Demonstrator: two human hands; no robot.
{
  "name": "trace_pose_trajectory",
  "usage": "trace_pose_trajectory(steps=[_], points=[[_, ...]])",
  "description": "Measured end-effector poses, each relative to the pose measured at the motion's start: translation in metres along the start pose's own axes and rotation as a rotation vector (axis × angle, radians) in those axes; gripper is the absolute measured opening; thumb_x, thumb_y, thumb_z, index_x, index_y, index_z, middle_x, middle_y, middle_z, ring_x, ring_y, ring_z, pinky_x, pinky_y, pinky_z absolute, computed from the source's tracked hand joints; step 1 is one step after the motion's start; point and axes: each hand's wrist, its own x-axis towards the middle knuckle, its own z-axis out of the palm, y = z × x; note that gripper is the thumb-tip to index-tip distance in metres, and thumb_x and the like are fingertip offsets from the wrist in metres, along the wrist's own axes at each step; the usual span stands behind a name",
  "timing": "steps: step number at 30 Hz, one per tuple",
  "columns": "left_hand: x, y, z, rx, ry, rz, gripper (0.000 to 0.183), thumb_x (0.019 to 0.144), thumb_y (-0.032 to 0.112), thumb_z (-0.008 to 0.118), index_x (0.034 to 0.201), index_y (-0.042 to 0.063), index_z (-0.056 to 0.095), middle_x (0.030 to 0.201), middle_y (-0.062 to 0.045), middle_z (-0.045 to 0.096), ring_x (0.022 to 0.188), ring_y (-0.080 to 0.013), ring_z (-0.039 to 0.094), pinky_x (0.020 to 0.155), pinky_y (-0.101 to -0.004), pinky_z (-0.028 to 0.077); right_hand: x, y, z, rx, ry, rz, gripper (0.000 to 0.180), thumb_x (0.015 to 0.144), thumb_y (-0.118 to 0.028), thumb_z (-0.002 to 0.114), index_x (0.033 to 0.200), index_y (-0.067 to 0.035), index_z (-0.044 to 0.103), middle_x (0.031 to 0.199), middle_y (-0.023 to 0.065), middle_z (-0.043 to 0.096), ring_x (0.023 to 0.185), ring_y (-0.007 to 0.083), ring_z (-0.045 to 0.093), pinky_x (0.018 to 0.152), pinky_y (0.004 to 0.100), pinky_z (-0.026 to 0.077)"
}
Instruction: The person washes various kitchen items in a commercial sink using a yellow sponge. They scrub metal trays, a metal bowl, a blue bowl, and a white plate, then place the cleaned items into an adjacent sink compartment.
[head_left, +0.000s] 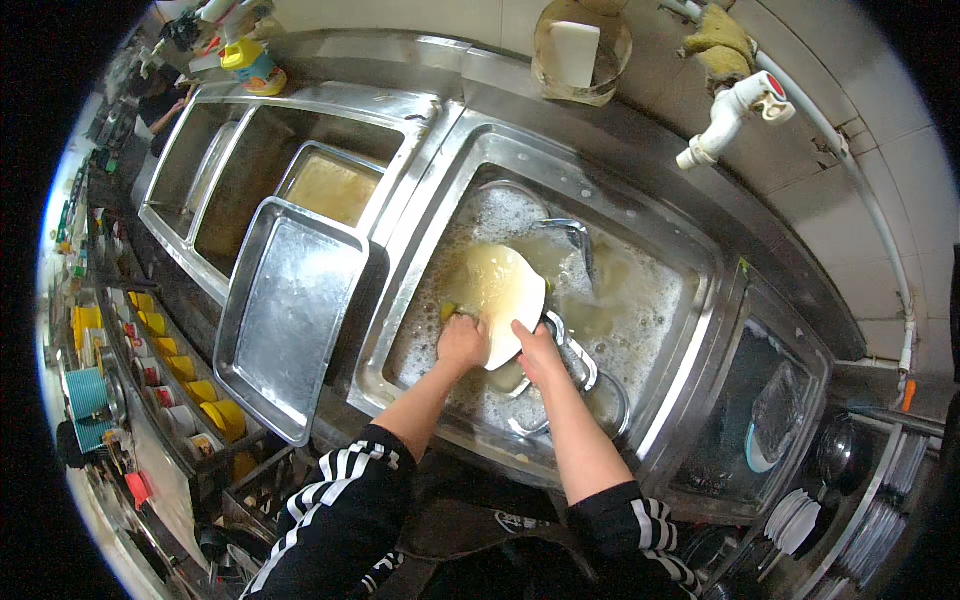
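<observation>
A white plate (517, 300) is tilted and partly under the cloudy, foamy water of a stainless steel sink (694, 330). My right hand (538, 352) grips its right edge, thumb on the face of the plate. At its left lower side is my left hand (463, 343), curled, with its fingertips hidden; a bit of something yellow-green (448, 310) shows beside it, and whether the hand holds this I cannot tell. Metal handles (581, 360) stick out of the water right of my right hand, and another metal piece (574, 225) lies beyond the plate.
A metal tray (289, 322) leans on the left basins, where another tray (337, 184) holds brownish liquid. A yellow bottle (253, 67) stands behind. At the upper right are a white tap (731, 120) and pipe. A dark basin (720, 442) adjoins the sink. Another person (157, 97) is far left.
</observation>
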Motion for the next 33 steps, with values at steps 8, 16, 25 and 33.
trace_pose_trajectory(steps=[8,16,25,33], points=[[0.014,0.04,0.004,0.03,0.116,0.092,0.056,0.095,0.041,0.033,0.102,-0.005,0.064,0.117,-0.027,0.055,0.119,-0.0387,0.044,0.101,-0.0472,0.033,-0.074,-0.007,-0.013,0.096,-0.093,0.125,0.069,0.092,-0.055,0.043,0.138,-0.004,0.036,0.136,0.0108,0.046,0.123,0.0238,0.045,0.104,0.0403,0.034],[-0.112,0.077,0.007,-0.18,-0.18,0.538,0.064,0.097,0.044,0.024,0.138,-0.003,0.036,0.146,-0.026,0.023,0.139,-0.0384,0.012,0.112,-0.0522,0.013,-0.091,-0.02,-0.031,0.635,0.079,0.03,0.06,0.087,-0.055,0.054,0.126,-0.01,0.049,0.12,0.0081,0.056,0.11,0.0261,0.053,0.095,0.0408,0.042],[-0.033,0.053,-0.009,0.184,-0.341,0.121,0.068,0.097,0.046,0.017,0.122,-0.005,0.055,0.144,-0.025,0.031,0.139,-0.0393,0.015,0.112,-0.0541,0.004,-0.135,-0.039,-0.06,0.488,-0.027,-0.013,0.051,0.091,-0.037,0.056,0.127,-0.001,0.048,0.122,0.0079,0.056,0.113,0.0242,0.052,0.098,0.0401,0.039],[-0.062,0.147,-0.01,-0.291,-0.282,0.368,0.069,0.096,0.049,0.025,0.146,0.001,0.016,0.152,-0.024,0.002,0.14,-0.043,0.001,0.105,-0.0665,0.011,-0.133,-0.053,-0.045,0.51,-0.163,-0.116,0.067,0.094,-0.054,0.039,0.142,-0.009,0.03,0.143,0.0079,0.037,0.13,0.0252,0.037,0.109,0.0424,0.028]])
